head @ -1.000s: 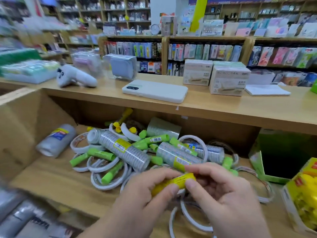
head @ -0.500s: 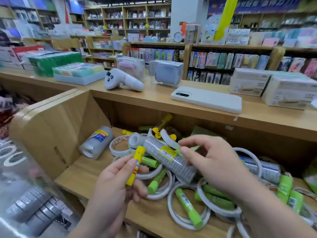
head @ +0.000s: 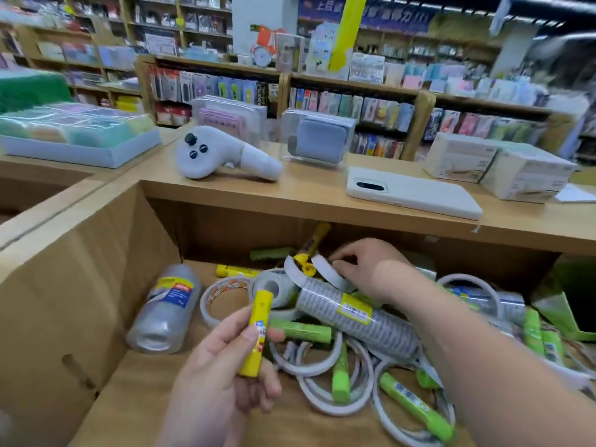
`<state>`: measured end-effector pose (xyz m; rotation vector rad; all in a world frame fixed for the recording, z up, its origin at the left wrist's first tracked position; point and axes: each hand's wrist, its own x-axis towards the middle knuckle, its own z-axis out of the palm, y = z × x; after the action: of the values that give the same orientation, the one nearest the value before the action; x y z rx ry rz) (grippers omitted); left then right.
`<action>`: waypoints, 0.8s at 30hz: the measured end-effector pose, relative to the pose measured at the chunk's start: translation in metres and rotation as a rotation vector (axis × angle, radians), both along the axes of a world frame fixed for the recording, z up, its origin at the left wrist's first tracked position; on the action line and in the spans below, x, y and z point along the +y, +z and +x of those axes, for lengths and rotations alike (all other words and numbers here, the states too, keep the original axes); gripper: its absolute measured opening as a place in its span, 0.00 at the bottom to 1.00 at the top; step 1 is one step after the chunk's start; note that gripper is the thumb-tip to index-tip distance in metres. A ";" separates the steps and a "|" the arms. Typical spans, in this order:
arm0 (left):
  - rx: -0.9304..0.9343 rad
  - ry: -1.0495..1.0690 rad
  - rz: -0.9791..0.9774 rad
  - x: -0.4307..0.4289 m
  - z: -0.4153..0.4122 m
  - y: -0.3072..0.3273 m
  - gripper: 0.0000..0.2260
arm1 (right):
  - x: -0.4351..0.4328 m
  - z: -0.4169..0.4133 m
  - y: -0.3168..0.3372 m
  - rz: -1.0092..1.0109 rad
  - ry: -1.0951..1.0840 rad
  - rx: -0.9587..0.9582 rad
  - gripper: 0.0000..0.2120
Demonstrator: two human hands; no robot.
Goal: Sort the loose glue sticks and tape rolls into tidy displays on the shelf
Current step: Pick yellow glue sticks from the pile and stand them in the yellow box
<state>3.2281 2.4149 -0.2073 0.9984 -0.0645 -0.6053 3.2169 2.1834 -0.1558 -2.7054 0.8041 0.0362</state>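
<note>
Between left fingers (head: 237, 332), yellow glue stick (head: 260, 317).

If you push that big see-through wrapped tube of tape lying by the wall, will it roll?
Probably: the clear wrapped cylinder of tape lies on its round side on the flat wooden shelf. Its shiny wrap looks slippery.

Left grip (head: 221, 366) and right grip (head: 367, 269) bare, forearms (head: 483, 359) unsleeved
</note>
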 end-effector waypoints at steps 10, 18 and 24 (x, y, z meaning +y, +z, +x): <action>-0.004 -0.128 -0.042 0.009 0.013 0.007 0.20 | 0.011 -0.016 -0.005 -0.037 -0.151 -0.167 0.05; -0.040 -0.170 -0.049 0.003 0.017 0.011 0.21 | 0.053 -0.108 0.014 0.068 -0.291 -0.749 0.09; -0.105 -0.272 -0.026 -0.002 0.016 0.013 0.11 | 0.083 -0.124 0.025 0.659 -0.182 -0.803 0.13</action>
<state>3.2440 2.4131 -0.1945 1.0033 -0.3041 -0.7980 3.0933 2.2666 -0.1303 -1.7758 0.6173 -0.6578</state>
